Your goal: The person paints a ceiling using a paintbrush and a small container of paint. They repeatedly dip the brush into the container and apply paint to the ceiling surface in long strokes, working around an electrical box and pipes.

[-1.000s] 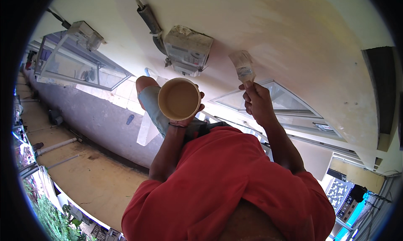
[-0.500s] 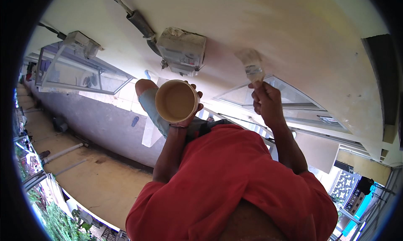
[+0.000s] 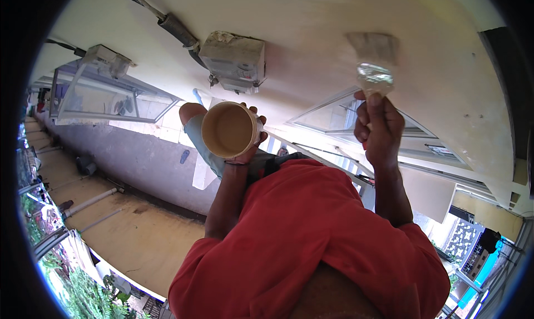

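Note:
My left hand is wrapped round a round cream tub, its open mouth facing up; the inside looks beige, and I cannot make out how full it is. In my right hand is a wide paintbrush, gripped by its handle. The brush has a shiny metal band, and its pale bristles lie against the cream wall, slightly blurred. Only part of the handle shows between my fingers.
A dusty meter box with a thick cable conduit sits on the wall left of the brush. Open window frames stick out at the left and below the brush. A dark recess lies at far right. Far below runs a grey walkway.
My right hand has swept the paintbrush to the right and slightly up along the wall. The tub in my left hand has shifted slightly left.

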`<state>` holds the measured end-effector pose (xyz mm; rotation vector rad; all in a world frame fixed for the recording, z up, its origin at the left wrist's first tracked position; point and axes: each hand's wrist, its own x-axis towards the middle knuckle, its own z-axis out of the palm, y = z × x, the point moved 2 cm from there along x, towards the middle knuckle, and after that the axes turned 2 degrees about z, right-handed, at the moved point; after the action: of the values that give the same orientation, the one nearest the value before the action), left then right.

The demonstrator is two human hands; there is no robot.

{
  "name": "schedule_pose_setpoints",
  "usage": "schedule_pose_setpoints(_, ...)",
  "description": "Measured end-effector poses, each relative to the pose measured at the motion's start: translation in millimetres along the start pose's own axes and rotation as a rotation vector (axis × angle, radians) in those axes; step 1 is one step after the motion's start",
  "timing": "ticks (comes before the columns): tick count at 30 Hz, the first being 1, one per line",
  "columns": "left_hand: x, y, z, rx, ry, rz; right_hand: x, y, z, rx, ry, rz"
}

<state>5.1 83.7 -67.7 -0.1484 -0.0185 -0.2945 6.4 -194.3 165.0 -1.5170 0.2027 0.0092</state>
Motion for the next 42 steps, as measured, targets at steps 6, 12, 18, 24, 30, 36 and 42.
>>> schedule_pose_setpoints(6,-4,-4,-2,-0.043,-0.041,-0.010,16,83,-17,-0.069,-0.113,0.360)
schedule_pose_setpoints(12,-32,-1,-5,-0.081,-0.083,0.076,-21,176,-100,-1.246,-0.014,-0.086)
schedule_pose_setpoints(18,-53,2,-8,-0.097,-0.082,0.117,-65,234,-210,-1.666,-0.080,0.356)
schedule_pose_setpoints(24,-68,1,-4,-0.084,-0.073,0.141,-88,253,-234,-1.817,-0.213,0.569)
schedule_pose_setpoints(30,-63,-2,9,-0.013,-0.105,0.104,-57,234,-187,-1.497,-0.267,0.272)
schedule_pose_setpoints(36,-54,-4,9,-0.051,-0.078,0.077,-33,184,-115,-0.870,-0.293,0.293)
schedule_pose_setpoints(42,-32,-14,23,-0.009,-0.128,0.003,-37,108,-66,-0.717,-0.327,0.306)
